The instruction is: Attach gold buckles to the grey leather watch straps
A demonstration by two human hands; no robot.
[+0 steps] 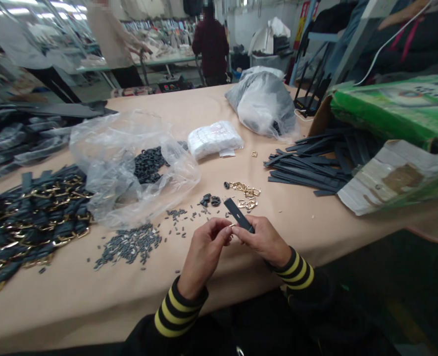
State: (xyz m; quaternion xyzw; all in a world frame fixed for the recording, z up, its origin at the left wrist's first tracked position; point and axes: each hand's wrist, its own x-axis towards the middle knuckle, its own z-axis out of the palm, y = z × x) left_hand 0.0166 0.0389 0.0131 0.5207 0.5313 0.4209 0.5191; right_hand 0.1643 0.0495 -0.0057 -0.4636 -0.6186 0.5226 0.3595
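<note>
The left hand (pixel 207 247) pinches a gold buckle (pixel 232 225) beside the dark slotted strap (pixel 237 212) pinched in the right hand (pixel 267 240)

We hold our left hand (pixel 206 251) and right hand (pixel 267 240) close together, both curled into pinching grips. Our forearms (pixel 150 331) slant inward from below, striped cuffs (pixel 177 312) circling the wrists (pixel 189 285)

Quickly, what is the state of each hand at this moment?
Left hand: closed, apparently pinching a small gold-coloured piece.
Right hand: closed, holding a dark strap.
</note>
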